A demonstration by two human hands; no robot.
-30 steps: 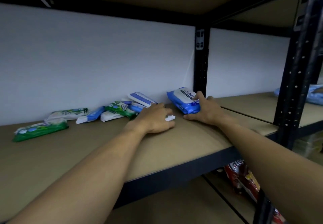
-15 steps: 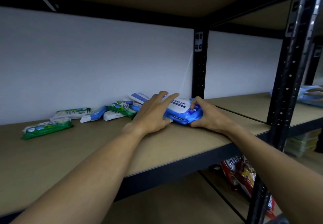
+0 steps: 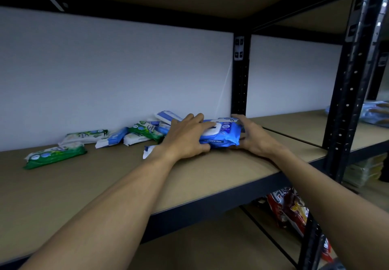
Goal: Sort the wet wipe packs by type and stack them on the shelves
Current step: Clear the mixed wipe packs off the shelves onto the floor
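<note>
Change in the last sec: the blue pack [image 3: 223, 135] was tilted up on edge in the R hand [image 3: 255, 138] alone, w/ the L hand [image 3: 185, 137] fisted on the shelf [image 3: 105, 185] beside it. Now both hands are on it. The pack lies nearly flat, lid up, low over the board or on it; can't tell which, as the hands hide its underside.

L grip: fingers laid across the white lid, thumb at the near edge, so clamped on the pack's 9 o'clock end. R grip: curled round the 3 o'clock end, also clamped on it.

Position: R part of this bay, just short of the black upright [image 3: 240, 76] at 12 to 1 o'clock.

At 9 to 10 o'clock from it sits the unsorted heap [image 3: 147, 130], green and blue/white types mixed & overlapping. A lone green pack [image 3: 54, 154] lies well apart, further out at 9. One white pack corner [image 3: 147, 152] pokes out from under the L wrist.

Meaning, IMO: this looks like squaring up the first blue one as a base for its stack, apart from the greens. Sorting is barely begun, since most packs are untouched. Next bay at 3 o'clock has blurred blue stuff [image 3: 374, 114]; can't ID it.
</note>
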